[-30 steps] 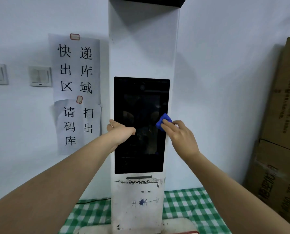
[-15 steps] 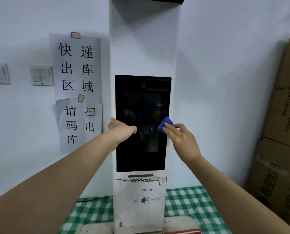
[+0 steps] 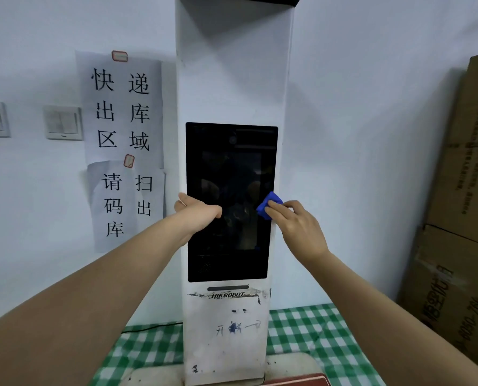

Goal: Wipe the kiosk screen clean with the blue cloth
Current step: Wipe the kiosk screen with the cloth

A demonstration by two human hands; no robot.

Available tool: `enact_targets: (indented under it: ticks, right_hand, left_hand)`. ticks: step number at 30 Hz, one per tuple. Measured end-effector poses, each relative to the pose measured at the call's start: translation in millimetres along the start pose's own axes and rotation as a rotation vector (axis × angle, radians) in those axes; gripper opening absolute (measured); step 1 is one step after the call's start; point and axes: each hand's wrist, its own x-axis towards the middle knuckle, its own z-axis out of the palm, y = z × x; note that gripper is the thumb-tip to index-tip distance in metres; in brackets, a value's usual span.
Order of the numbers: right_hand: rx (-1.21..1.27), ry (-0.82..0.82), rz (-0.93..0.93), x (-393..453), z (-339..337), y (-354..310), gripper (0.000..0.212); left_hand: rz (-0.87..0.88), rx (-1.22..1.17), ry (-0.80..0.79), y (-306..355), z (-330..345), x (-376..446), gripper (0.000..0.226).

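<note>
White wall (image 3: pixel 357 135) fills the bkgd. Tall white kiosk (image 3: pixel 232 65) stands upright at centre on a green-checked cloth (image 3: pixel 301 324), "HIKROBOT" printed on its scuffed lower panel. Brown boxes (image 3: pixel 460 218) stacked at far right. Paper signs (image 3: pixel 122 107) w/ black characters taped to wall left of kiosk, two switches (image 3: pixel 63 122) further left. Dark screen (image 3: pixel 229 168) is set in kiosk front, glossy w/ faint reflections. Left hand (image 3: pixel 196 211) grips kiosk's left edge at mid-screen height: thumb lies across the screen's left part, other fingers wrap round the side, out of sight. Right hand (image 3: pixel 293 224) at screen's right edge, fingers curled close together, fingertips pressing the blue cloth (image 3: pixel 268 204). Cloth is bunched small, touching the screen's right margin, level w/ left hand.
</note>
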Motion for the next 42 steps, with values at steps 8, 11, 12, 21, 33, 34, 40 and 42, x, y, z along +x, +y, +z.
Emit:
enact_targets:
  ticks: [8, 11, 12, 21, 33, 34, 40, 42]
  right_hand:
    - [0.013, 0.046, 0.052, 7.6, 3.7, -14.0, 0.056]
    - [0.031, -0.010, -0.103, -3.4, 9.5, -18.5, 0.055]
    - [0.025, -0.014, -0.139, -1.7, 8.3, -15.9, 0.054]
    - [0.023, -0.005, -0.208, 13.8, 16.1, -31.9, 0.048]
    - [0.056, 0.043, -0.121, 24.4, 20.5, -48.2, 0.056]
    - [0.048, 0.023, -0.195, 24.1, 20.9, -47.5, 0.054]
    - [0.024, 0.098, -0.050, 40.9, 10.8, -34.8, 0.053]
    - [0.068, 0.136, 0.000, 39.5, 18.3, -49.7, 0.050]
  left_hand:
    - [-0.015, 0.018, 0.004, 0.2, 1.1, 0.4, 0.102]
    - [-0.004, 0.014, -0.005, -0.6, 0.7, 0.6, 0.101]
    - [-0.001, 0.016, -0.006, -1.2, 0.6, 0.3, 0.101]
    - [0.013, 0.016, 0.001, 0.9, 1.7, -4.8, 0.099]
    - [0.036, 0.023, -0.034, -7.0, -1.5, -8.5, 0.097]
    - [0.040, 0.032, -0.038, -9.5, -2.9, -8.6, 0.097]
    - [0.038, 0.005, -0.120, -19.4, -14.0, -12.6, 0.095]
    - [0.035, -0.004, -0.146, -21.2, -15.5, -15.5, 0.096]
